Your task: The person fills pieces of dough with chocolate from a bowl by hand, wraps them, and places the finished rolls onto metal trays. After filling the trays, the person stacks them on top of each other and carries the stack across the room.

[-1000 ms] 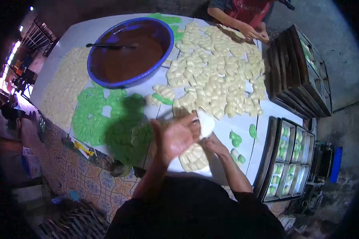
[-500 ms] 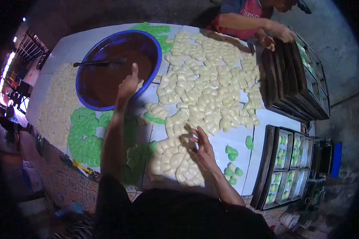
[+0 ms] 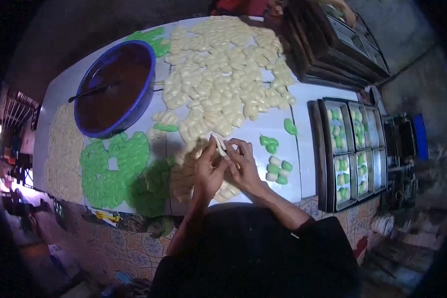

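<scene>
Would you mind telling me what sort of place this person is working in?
Probably a small bakery or sweet-making workshop: white dough pieces and green dough pieces cover the table, a blue basin holds brown filling, and metal trays hold shaped pieces.

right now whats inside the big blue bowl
The blue bowl holds a dark brown paste, filling most of it, with a dark utensil lying in it, handle toward the rim. The paste hides the utensil's working end and the bowl's bottom.

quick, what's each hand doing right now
Left hand: closed on the white dough piece.
Right hand: pinching the same dough piece.
</scene>
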